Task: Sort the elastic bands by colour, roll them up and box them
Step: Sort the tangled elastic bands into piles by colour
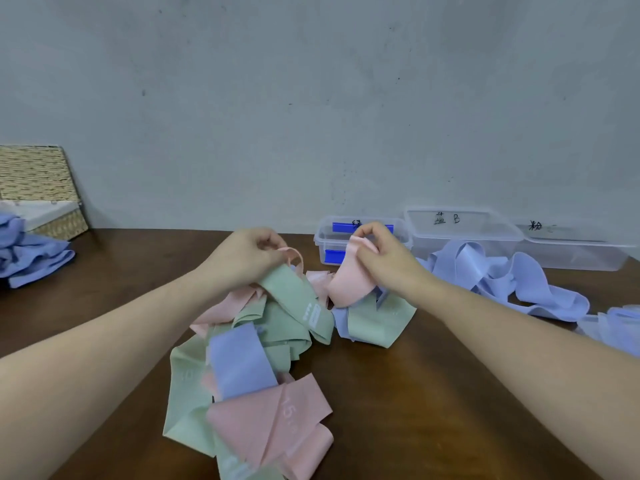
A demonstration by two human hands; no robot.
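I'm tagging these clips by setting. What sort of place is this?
Probably a plain workroom or home sorting station: a dark wooden table against a bare grey wall, three clear plastic hand-labelled boxes, and a woven straw basket.

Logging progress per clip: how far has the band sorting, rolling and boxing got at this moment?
Early. Done: a heap of blue bands is set apart beside the clear boxes. In hand: the left hand and right hand both grip a pink band above the mixed pile. Left: pink, green and blue still tangled there; no rolled band shows, and no band is visible inside the boxes.
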